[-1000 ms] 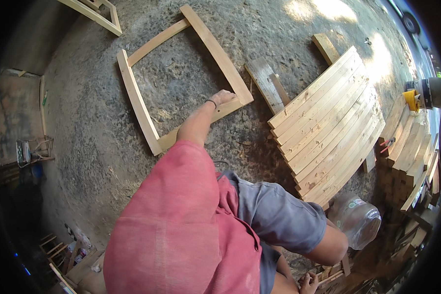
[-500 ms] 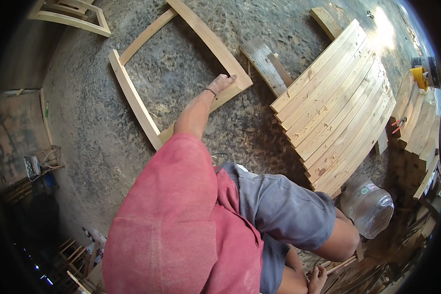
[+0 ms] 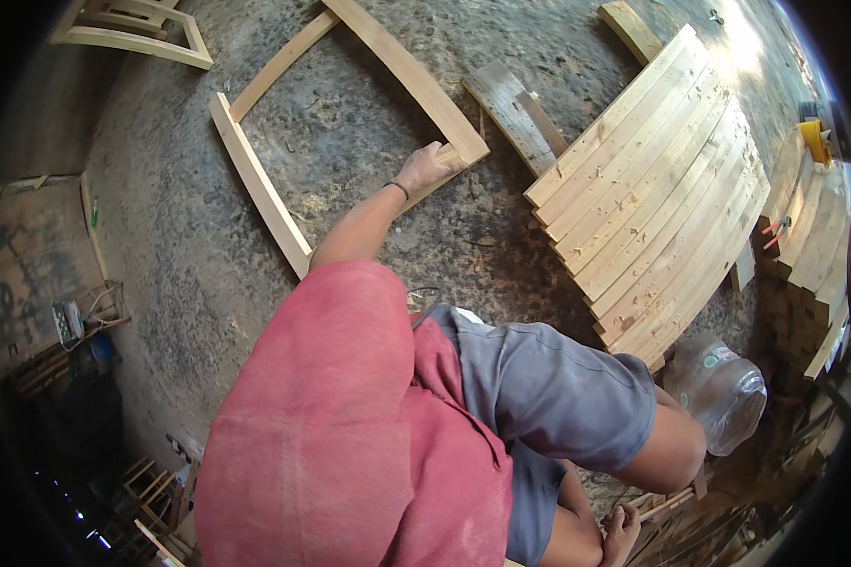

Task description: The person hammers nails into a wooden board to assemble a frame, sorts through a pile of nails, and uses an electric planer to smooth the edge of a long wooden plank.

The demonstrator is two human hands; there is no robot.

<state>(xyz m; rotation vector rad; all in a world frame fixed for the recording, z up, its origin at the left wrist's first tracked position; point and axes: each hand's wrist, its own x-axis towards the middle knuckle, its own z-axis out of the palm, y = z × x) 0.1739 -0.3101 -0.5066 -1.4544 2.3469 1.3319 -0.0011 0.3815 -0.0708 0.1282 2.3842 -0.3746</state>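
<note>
A pale wooden frame (image 3: 408, 74) of four jointed pieces lies on the floor ahead of me. My left hand (image 3: 427, 168) reaches out to its near right corner, fingers wrapped over the near rail beside the joint. My forearm and red sleeve cover much of that rail. Low on the right, my right hand (image 3: 619, 531) rests by my bent knee with its fingers curled. Whatever those fingers may hold is too small to make out.
Planks (image 3: 652, 203) lie side by side on supports at right, scattered with shavings. Beyond them are a wood stack (image 3: 816, 231), red-handled pliers (image 3: 775, 231) and a yellow roll (image 3: 813, 140). A clear plastic container (image 3: 719, 392) stands near my knee. Another wooden frame (image 3: 142, 40) is at far left.
My left hand has shifted slightly left along the near rail, away from the corner, and its fingers now curl around it. The wooden frame has hardly moved.
</note>
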